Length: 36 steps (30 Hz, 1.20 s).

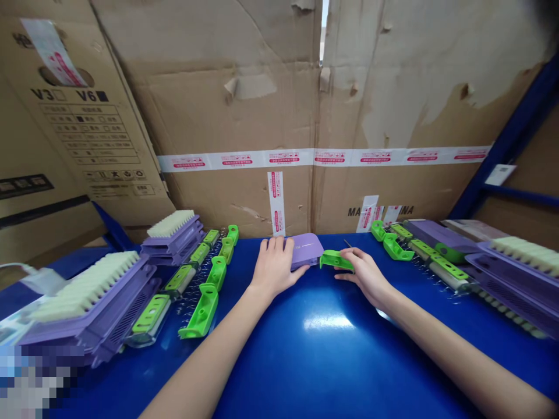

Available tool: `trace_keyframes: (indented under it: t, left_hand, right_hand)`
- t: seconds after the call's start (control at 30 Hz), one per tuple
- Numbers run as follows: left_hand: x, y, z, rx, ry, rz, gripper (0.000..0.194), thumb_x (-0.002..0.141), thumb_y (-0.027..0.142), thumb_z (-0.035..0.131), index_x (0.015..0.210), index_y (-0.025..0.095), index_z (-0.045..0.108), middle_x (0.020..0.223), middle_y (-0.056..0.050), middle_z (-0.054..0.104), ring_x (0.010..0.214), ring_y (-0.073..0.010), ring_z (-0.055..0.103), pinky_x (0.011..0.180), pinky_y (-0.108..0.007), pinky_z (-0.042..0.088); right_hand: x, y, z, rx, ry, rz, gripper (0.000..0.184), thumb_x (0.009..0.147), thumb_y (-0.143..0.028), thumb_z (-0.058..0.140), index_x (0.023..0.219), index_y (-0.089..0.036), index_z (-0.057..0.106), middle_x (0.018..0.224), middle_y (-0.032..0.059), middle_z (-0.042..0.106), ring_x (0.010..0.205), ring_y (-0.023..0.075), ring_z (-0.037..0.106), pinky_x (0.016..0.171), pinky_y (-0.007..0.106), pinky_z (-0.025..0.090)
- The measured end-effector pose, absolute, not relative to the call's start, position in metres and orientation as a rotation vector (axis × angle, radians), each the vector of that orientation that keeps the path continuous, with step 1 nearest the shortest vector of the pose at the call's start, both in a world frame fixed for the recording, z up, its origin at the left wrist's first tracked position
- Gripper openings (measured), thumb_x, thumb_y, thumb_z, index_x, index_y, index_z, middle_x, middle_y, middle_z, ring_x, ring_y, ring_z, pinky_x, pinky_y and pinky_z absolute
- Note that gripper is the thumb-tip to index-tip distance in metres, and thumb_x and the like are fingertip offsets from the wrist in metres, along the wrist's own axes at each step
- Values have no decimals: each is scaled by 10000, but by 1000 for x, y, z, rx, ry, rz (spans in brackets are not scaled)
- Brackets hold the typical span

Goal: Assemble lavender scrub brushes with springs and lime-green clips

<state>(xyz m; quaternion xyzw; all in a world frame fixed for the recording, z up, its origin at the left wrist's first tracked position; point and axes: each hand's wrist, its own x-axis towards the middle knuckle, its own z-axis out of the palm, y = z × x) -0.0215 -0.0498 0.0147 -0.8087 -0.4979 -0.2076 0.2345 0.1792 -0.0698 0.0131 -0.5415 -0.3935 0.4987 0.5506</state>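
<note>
My left hand [274, 263] rests on a purple plastic housing [307, 248] lying on the blue table [314, 355], fingers curled over its left end and gripping it. Just to its right, my right hand [365, 272] pinches a small green plastic part [335, 259] by its right end, holding it close to the purple housing's right edge. The two pieces nearly touch; I cannot tell whether they are joined.
Stacked purple brushes with pale bristles [87, 291] and rows of green handle parts [204, 308] lie at the left. More green parts [395, 244] and purple brushes [519, 265] lie at the right. Cardboard boxes [279, 116] wall off the back.
</note>
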Motion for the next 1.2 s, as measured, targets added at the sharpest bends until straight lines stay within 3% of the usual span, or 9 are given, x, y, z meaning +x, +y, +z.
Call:
trace_keyframes:
  t: [0.17,0.37,0.5,0.7,0.83,0.9,1.03,1.2]
  left_hand:
    - [-21,-50,6,-2179,-1258,-630,625,787,516,528,1247,97,469,1154,-198,516,1032,-327,467,918,-479,336]
    - [-19,-49,-2,-2158,-1238,-680,738,748,428,579,1358,73,364,1142,-208,506,999,-324,464,892,-479,348]
    - [-20,-49,-3,-2164,-1238,-694,716,732,399,597,1343,84,394,1133,-200,508,996,-323,466,894,-476,353]
    - [-19,-48,-3,-2179,-1250,-716,659,717,377,621,1292,105,449,1136,-191,518,1020,-321,467,956,-500,328]
    - [-19,-47,-4,-2195,-1247,-734,673,698,351,638,1283,82,444,1165,-190,517,1055,-317,470,1016,-517,278]
    - [-19,-48,-4,-2202,-1238,-735,665,701,341,630,1280,76,441,1176,-186,520,1063,-313,474,1037,-526,253]
    - [-20,-47,-4,-2208,-1229,-747,646,702,323,621,1268,69,441,1183,-179,530,1074,-308,482,1062,-533,219]
    - [-20,-47,-5,-2210,-1228,-778,632,693,303,630,1257,84,443,1170,-179,541,1077,-311,491,1062,-542,226]
  right_hand:
    - [184,-65,5,-1298,-1192,1057,192,668,-248,664,806,-170,555,848,51,608,782,170,595,602,266,532]
    - [193,-60,7,-1315,-1338,936,361,603,-265,702,928,-168,581,833,50,644,753,181,611,656,292,506]
    - [205,-57,21,-1197,-1081,796,352,612,-321,710,916,-193,589,883,43,650,845,185,612,722,287,492]
    - [219,-54,29,-1119,-858,793,499,565,-371,761,992,-206,564,837,22,628,733,166,609,575,256,468]
    - [211,-55,18,-1161,-991,773,489,609,-363,735,1027,-198,545,888,49,625,784,192,623,689,320,515]
    - [204,-57,10,-1197,-1207,570,449,682,-364,686,1071,-196,538,960,71,614,858,207,615,762,352,515]
    - [193,-62,0,-1098,-1784,-134,334,826,-240,533,1157,-196,548,1090,111,581,1020,235,557,890,391,467]
    - [191,-64,1,-1010,-2031,-602,387,870,-143,430,1234,-207,543,1089,132,593,1016,255,540,829,410,476]
